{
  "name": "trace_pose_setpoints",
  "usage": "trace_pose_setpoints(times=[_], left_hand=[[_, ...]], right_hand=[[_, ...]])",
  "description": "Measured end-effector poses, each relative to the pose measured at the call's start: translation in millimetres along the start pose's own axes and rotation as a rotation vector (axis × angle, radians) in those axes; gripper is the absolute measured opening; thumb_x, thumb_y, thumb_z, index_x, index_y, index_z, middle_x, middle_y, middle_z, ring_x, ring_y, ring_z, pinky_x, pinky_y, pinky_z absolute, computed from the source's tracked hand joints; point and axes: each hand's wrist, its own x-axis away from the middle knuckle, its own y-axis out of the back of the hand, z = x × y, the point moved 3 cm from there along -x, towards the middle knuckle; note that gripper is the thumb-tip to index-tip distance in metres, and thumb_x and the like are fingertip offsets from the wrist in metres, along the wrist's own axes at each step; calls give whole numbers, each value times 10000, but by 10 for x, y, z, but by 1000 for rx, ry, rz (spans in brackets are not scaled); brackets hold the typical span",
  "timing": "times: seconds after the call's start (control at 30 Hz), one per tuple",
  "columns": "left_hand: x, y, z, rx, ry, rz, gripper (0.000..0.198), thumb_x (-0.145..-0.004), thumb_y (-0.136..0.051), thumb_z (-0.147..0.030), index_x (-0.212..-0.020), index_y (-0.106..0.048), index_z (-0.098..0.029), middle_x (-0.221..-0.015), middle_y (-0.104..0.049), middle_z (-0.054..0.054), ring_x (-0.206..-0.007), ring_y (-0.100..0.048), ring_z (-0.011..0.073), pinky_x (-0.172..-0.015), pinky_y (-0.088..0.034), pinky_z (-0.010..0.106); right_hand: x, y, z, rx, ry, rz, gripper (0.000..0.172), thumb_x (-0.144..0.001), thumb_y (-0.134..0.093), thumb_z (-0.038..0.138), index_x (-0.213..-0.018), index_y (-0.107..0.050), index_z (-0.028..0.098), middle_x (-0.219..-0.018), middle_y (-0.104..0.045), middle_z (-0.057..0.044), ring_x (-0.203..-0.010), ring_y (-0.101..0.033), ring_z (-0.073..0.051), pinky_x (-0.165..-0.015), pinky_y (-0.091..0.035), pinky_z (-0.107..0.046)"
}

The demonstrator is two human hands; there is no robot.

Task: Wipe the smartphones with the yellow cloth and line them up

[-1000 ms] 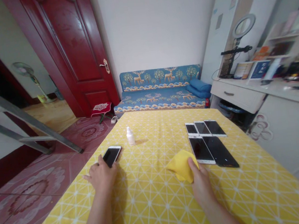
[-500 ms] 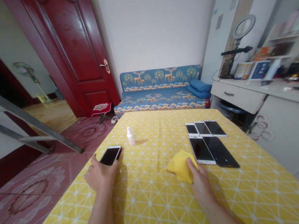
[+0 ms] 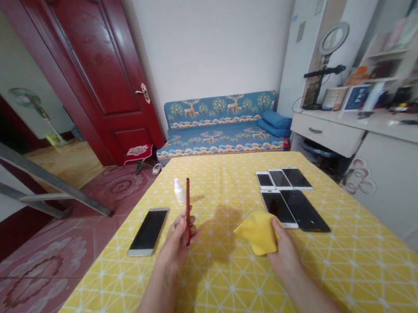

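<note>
Seen from the person's head, two bare forearms reach over a surface point(image 3: 226, 296) covered in a yellow cloth with a white triangle pattern. The left hand point(image 3: 176, 244) has lifted off the smartphone point(image 3: 147, 232) it was resting on half a second ago, and that phone now lies flat by itself, just left of the hand and nearer the surface's left edge, with its long side angled. The left fingers point(image 3: 177, 234) now curl together and pinch a thin red strip point(image 3: 188, 211), which stands nearly upright above the hand. It was not in view before and may be a phone seen edge-on, but that cannot be told. Beyond it, and well apart from the hand, stands a small white dropper bottle point(image 3: 178, 191). The right hand point(image 3: 285, 251) stays almost where it was, with its fingers point(image 3: 277, 227) pinching a crumpled yellow polishing cloth point(image 3: 258, 232) against the surface. Just beyond and to the right of that cloth lies a group of five smartphones point(image 3: 286, 198), unchanged, in two rows.
</note>
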Motion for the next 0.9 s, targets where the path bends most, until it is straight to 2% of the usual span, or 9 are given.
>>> trace_pose_setpoints(times=[0.1, 0.2, 0.37, 0.5, 0.57, 0.67, 0.77, 0.9], left_hand=[[107, -176, 199, 107, 167, 32, 387, -571, -848, -247, -891, -650, -157, -780, -656, -1, -601, -592, 74, -573, -501, 171], [170, -301, 359, 98, 272, 93, 290, -653, -794, -176, -904, -655, -138, -815, -700, 36, -658, -640, 102, -590, -505, 173], [207, -410, 483, 82, 336, 245, 436, -785, -677, -203, -1197, -572, -110, -1053, -707, 160, -810, -685, 187, -648, -531, 253], [226, -438, 513, 143, 391, 315, 455, -830, -603, -230, -1244, -544, -50, -1157, -660, 221, -1029, -654, 272, -837, -520, 345], [235, -452, 536, 174, 444, 369, 469, -852, -559, -285, -1250, -544, -37, -1208, -630, 232, -1106, -613, 319, -874, -507, 405], [250, -475, 583, 193, 538, 426, 548, -888, -459, -434, -1253, -551, -36, -1222, -618, 237, -1148, -571, 385, -809, -524, 471], [274, -506, 617, 166, 569, 472, 631, -893, -387, -536, -1268, -548, -55, -1199, -628, 242, -1150, -553, 436, -735, -534, 511], [329, -560, 648, 149, 578, 554, 635, -907, -345, -547, -1268, -555, -69, -1216, -617, 240, -1159, -546, 436, -749, -529, 522]], right_hand=[[-37, -9, 26, -81, -61, 25, 165, -803, -658, 300, -903, -684, 171, -852, -753, -17, -743, -703, -164, -658, -583, -279], [-50, -13, 38, -67, -59, 93, 218, -723, -728, 210, -929, -690, 150, -888, -756, -38, -779, -709, -174, -693, -586, -272], [-44, 7, 29, -4, 4, 123, 311, -607, -796, 137, -902, -699, 143, -871, -755, -20, -751, -708, -161, -695, -583, -229], [10, -17, 33, 51, 77, 91, 380, -561, -834, 172, -913, -693, 142, -872, -750, -25, -744, -705, -162, -681, -579, -221], [44, -36, 40, 75, 107, 68, 414, -537, -849, 197, -913, -688, 132, -855, -747, -33, -720, -700, -163, -655, -575, -224], [66, -51, 62, 98, 153, 38, 440, -532, -857, 260, -914, -678, 133, -840, -738, -33, -692, -690, -159, -631, -565, -237], [40, -25, 105, 129, 232, -20, 448, -551, -842, 326, -924, -662, 155, -828, -724, -19, -676, -677, -161, -618, -553, -267], [11, 33, 168, 236, 400, -89, 416, -648, -760, 427, -958, -639, 177, -837, -705, -11, -697, -656, -175, -618, -520, -292]])
